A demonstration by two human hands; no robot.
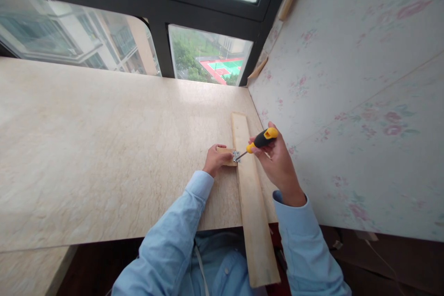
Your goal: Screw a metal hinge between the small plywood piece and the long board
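A yellow-and-black screwdriver is gripped in my right hand, its shaft slanting down to the left. The tip meets a small metal hinge, at or near one of its screws. That hinge spans the joint between a long wooden board and a short wood block. My left hand is closed on the short block, thumb on top near the hinge, holding it against the board's left edge. Fingers under the block are partly hidden.
The board lies on a beige marble-look sill and juts past its front edge toward my body. A flowered wall rises close on the right. Dark-framed windows stand behind the sill.
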